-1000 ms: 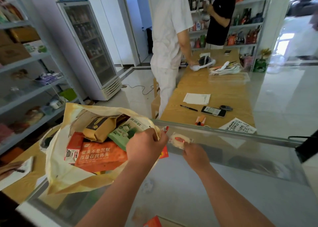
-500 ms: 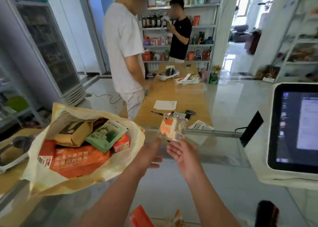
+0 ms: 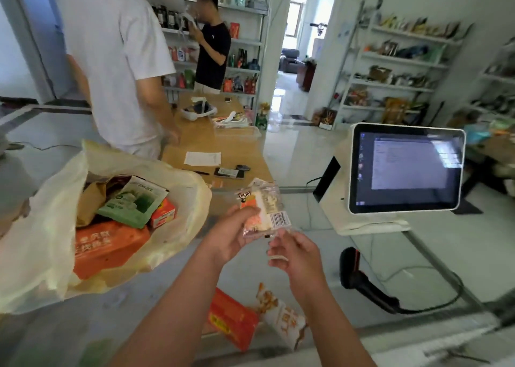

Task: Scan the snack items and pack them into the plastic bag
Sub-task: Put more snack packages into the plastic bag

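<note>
1. At far left on the glass counter [image 3: 125, 305], the plastic bag [image 3: 47, 227] slumps with its mouth gaping toward the person, likely so scanned goods can drop straight in. It holds a brown pouch [image 3: 89, 203], a green packet [image 3: 133, 202], a small red box [image 3: 164, 214] and a large orange box [image 3: 108, 248]. Their white Chinese lettering is too soft to read.
2. Near the middle, the left hand [image 3: 231, 237] pinches the snack packet [image 3: 260, 208] between thumb and fingers, raised just beside the bag's rim. Its barcode label [image 3: 280, 219] is turned up toward the camera, probably to locate it for scanning. A cartoon panda face marks one corner; the digits are illegible.
3. Below, at the near edge, a red-orange pack [image 3: 231, 318] and a white-and-orange packet [image 3: 281, 313] lie side by side, seemingly awaiting their turn. Their print is blurred.
4. Just under the held packet, the right hand [image 3: 294, 254] has loosely curled fingers and holds nothing visible, perhaps ready to take the scanner.
5. Further right, the black handheld scanner [image 3: 359, 279] lies corded on the counter within reach. Behind it the touchscreen register [image 3: 404, 169] shows a window whose text is too small to read.
</note>
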`<action>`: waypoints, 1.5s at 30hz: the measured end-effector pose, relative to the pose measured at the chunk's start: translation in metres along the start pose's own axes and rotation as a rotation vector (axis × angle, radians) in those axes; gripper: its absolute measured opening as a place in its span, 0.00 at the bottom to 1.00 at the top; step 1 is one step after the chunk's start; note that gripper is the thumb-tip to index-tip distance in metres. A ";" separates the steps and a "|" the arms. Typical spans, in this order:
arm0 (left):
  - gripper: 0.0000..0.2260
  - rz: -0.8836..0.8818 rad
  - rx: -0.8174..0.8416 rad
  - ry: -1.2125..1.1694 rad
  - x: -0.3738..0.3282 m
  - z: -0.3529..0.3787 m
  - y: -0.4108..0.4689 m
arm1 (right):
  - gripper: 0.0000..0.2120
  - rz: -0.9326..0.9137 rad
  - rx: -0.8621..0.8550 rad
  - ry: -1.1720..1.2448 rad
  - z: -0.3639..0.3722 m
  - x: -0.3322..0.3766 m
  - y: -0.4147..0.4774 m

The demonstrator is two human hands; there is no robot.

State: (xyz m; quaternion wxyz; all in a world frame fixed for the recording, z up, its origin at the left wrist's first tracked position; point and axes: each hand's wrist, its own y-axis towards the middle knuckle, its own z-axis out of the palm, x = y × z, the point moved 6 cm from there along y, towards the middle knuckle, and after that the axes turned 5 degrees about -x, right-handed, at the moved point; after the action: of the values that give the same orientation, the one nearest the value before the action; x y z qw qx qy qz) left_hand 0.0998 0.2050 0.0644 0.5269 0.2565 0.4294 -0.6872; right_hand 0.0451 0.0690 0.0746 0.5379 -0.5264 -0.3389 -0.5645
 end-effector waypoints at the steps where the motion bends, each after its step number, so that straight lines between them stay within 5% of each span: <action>1: 0.18 -0.013 0.027 -0.002 0.006 0.005 -0.003 | 0.07 -0.016 0.003 -0.055 -0.008 0.003 -0.005; 4: 0.11 -0.008 0.017 0.012 0.022 0.016 -0.013 | 0.08 -0.006 0.028 -0.161 -0.025 0.007 -0.019; 11: 0.14 0.028 -0.060 0.084 0.049 0.044 -0.009 | 0.07 0.109 0.007 -0.032 -0.067 -0.007 -0.022; 15: 0.12 0.009 -0.084 0.094 0.074 0.068 0.006 | 0.07 0.118 -0.028 -0.150 -0.111 -0.012 -0.009; 17: 0.13 -0.008 -0.139 0.025 0.091 0.074 0.016 | 0.08 0.003 -0.146 -0.308 -0.147 -0.008 0.004; 21: 0.16 -0.014 -0.258 -0.005 0.131 0.076 0.038 | 0.12 -0.333 -0.323 -1.068 -0.218 -0.007 0.038; 26: 0.20 -0.015 -0.411 0.035 0.175 0.067 0.056 | 0.32 -0.284 -0.130 -1.316 -0.252 -0.050 0.081; 33: 0.17 0.030 -0.483 0.066 0.205 0.077 0.069 | 0.23 -0.274 -0.020 -1.304 -0.245 -0.058 0.098; 37: 0.17 0.064 -0.458 0.069 0.212 0.083 0.078 | 0.08 -0.216 -0.034 -1.174 -0.262 -0.035 0.094; 45: 0.15 0.128 -0.429 0.068 0.216 0.085 0.088 | 0.09 -0.156 0.049 -0.968 -0.275 0.003 0.079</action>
State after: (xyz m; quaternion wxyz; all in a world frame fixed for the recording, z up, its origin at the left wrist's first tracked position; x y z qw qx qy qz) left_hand 0.1241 0.0167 -0.0952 0.5970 0.1883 0.5662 -0.5361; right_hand 0.0584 -0.2082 0.0030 0.2871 -0.6887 -0.6015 -0.2854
